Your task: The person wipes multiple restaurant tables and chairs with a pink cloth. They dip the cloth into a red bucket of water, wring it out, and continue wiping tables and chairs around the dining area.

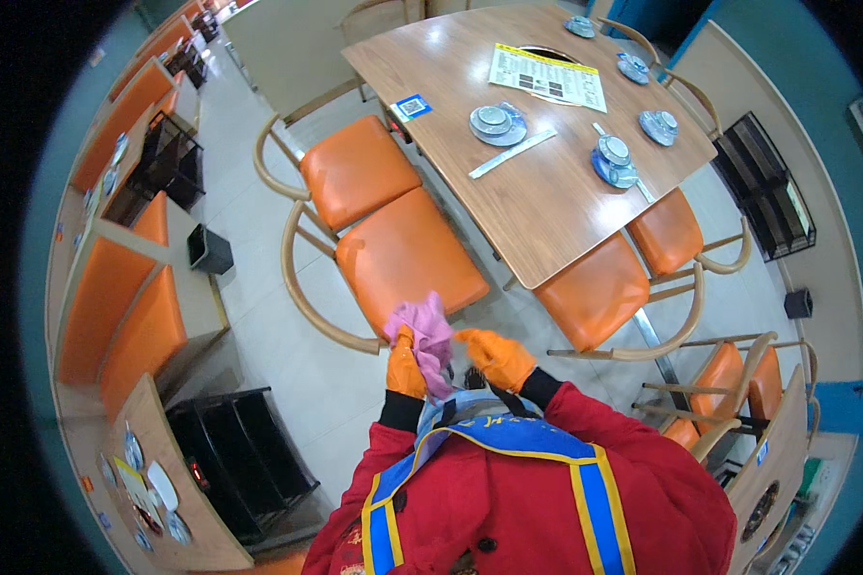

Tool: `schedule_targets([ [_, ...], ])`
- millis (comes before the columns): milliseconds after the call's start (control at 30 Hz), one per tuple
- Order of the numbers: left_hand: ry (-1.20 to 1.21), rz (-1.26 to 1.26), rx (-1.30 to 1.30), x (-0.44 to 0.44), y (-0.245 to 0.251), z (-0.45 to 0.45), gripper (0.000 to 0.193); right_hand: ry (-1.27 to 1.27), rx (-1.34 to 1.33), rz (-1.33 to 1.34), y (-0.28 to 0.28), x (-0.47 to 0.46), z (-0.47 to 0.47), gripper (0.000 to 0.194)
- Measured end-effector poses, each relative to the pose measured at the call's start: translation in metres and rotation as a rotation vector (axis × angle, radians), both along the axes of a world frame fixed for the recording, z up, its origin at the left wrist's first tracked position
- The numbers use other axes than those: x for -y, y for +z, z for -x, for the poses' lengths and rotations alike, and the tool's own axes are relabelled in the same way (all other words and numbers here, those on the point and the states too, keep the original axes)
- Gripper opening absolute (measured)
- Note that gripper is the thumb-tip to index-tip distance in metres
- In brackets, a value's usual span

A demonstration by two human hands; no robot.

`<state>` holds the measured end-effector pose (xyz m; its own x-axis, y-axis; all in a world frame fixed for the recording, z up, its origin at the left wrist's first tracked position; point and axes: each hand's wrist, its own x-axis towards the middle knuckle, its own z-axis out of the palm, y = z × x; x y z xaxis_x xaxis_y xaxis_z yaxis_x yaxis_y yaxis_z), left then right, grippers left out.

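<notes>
A pink cloth point(427, 332) hangs crumpled from my left hand point(405, 365), which wears an orange rubber glove and grips it. My right hand point(498, 357), gloved in the same orange, is beside the cloth with its fingers bent; it looks slightly blurred, and nothing shows in it. Just beyond the cloth is an orange padded chair point(408, 251) with a curved wooden back. A second orange chair point(361, 170) adjoins it on the far side.
A wooden dining table point(532, 223) carries wrapped tableware point(498, 123), a chopstick packet point(512, 154) and a printed menu point(548, 77). More chairs point(595, 291) stand at its right end. A black bin point(210, 249) and booth benches point(140, 338) line the left, beside a black rack point(241, 460).
</notes>
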<state>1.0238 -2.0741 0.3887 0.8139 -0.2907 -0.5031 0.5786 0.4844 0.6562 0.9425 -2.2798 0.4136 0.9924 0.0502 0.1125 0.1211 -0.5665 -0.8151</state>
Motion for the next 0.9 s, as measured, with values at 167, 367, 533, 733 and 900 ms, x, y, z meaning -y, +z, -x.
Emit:
schedule_targets([
  [167,-0.103,-0.349,0.237,0.047,0.059,-0.096,0.032,-0.329,-0.051,0.126,-0.001,0.085,-0.023,0.038],
  [367,-0.406,-0.591,0.990,0.132,0.096,-0.173,0.025,-0.735,-0.019,0.030,0.003,0.161,-0.025,0.036],
  [533,-0.553,-0.583,1.456,0.210,0.032,-0.192,0.050,-0.938,-0.221,-0.116,-0.014,0.197,-0.013,0.034],
  [733,-1.082,-1.150,1.521,0.310,-0.056,-0.187,0.087,-0.820,-0.201,0.203,0.002,0.268,-0.054,0.037],
  [900,-0.938,-1.225,1.487,0.415,-0.068,-0.244,0.084,-0.761,-0.098,0.614,0.021,0.393,-0.177,0.085],
])
